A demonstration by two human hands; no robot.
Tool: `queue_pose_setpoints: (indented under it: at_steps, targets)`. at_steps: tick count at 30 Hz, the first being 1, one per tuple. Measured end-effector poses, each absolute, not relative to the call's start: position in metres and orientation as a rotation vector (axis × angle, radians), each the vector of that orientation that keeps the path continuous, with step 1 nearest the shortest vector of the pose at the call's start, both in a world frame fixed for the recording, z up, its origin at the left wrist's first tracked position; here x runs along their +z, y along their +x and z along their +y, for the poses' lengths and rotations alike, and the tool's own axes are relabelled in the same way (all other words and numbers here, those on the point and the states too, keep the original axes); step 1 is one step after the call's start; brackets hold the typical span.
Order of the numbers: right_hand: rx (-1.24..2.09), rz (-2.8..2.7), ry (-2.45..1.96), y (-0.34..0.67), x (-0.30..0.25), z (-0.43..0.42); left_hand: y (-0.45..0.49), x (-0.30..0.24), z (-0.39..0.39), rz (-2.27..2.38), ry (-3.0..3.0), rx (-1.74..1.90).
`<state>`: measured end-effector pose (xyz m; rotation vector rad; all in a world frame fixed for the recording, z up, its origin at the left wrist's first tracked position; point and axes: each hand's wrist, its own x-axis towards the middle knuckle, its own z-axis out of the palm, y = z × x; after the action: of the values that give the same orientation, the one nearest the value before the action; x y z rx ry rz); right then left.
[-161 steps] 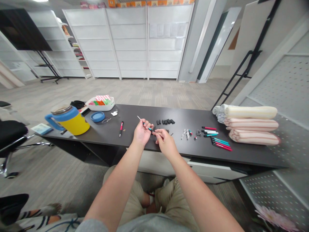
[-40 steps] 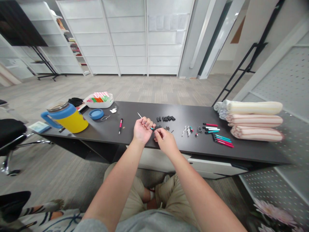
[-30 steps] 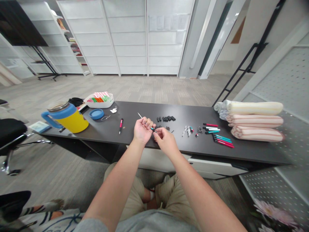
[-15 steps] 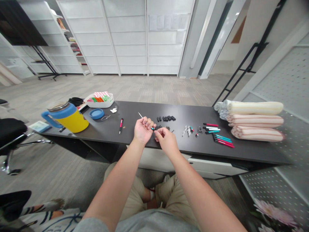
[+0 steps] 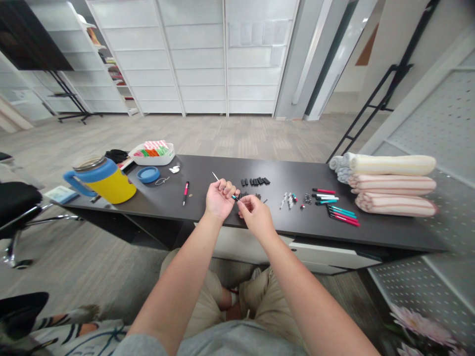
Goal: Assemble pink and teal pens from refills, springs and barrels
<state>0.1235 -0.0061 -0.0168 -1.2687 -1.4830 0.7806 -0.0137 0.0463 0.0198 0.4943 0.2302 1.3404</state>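
Note:
Above the front half of the dark table [image 5: 208,170], my left hand [image 5: 219,201] is closed around a partly assembled pen [image 5: 214,175], whose thin whitish refill sticks out past the fingers at upper left. A black and teal piece of the pen shows between the two hands. Thumb and fingers of my right hand [image 5: 255,213] pinch the pen's black end. Just behind the hands lie small black pen grips [image 5: 256,182] in a row, and more small dark parts, partly hidden by my fingers. To the left a red and black pen [image 5: 186,193] lies alone.
Right of my hands are clear pen parts [image 5: 290,200], small metal pieces [image 5: 307,199] and red, white and teal pen barrels [image 5: 342,215]. Rolled towels [image 5: 393,183] are stacked at far right. At left stand a yellow jug [image 5: 115,183], a blue lid [image 5: 148,174] and a white basket [image 5: 163,157].
My hands stay almost in the same place, both on the pen. Only a very slight shift of the fingers shows.

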Motion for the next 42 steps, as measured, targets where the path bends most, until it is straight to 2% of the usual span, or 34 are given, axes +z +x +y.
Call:
queue_pose_setpoints:
  at_steps: [14,42]
  targets:
    - [0.706,-1.579,-1.316,0.123,-0.016,-0.007,-0.013,0.022,0.045,0.283,0.489,1.367]
    - [0.920,-1.518,-1.289,0.127,-0.026,0.005,-0.012,0.025,0.042,0.281,0.443,1.378]
